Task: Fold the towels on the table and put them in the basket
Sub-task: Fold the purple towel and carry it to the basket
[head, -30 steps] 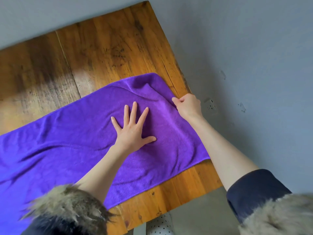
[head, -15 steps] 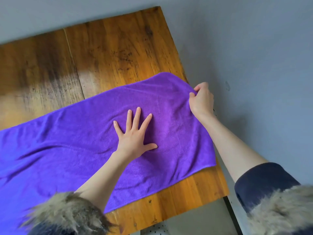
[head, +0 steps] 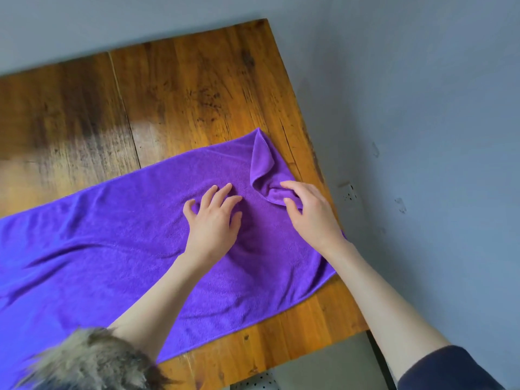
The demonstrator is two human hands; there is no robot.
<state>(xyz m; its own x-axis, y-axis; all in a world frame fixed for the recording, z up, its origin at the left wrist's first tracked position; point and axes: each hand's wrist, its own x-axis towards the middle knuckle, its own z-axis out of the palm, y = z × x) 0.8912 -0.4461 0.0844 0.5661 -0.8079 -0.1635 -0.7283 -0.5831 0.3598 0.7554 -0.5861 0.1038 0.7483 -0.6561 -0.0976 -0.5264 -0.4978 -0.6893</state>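
Note:
A purple towel [head: 118, 243] lies spread lengthwise across the wooden table [head: 183, 88], running off the frame's left edge. Its far right corner [head: 261, 159] is turned back over the cloth. My right hand [head: 306, 209] pinches that turned-back edge between thumb and fingers near the towel's right end. My left hand [head: 213, 218] rests on the towel just left of it, fingertips down and fingers slightly bent. No basket is in view.
The table's right edge [head: 318, 170] runs close beside my right hand, with grey floor [head: 422, 136] beyond it. A white perforated object [head: 253, 382] shows below the table's near edge. Fur-trimmed cuffs [head: 90, 361] cover my forearms at the bottom.
My right hand has carried the towel's right edge inward to the left, folding the far corner over. My left hand's fingers have gone from flat and spread to slightly bent.

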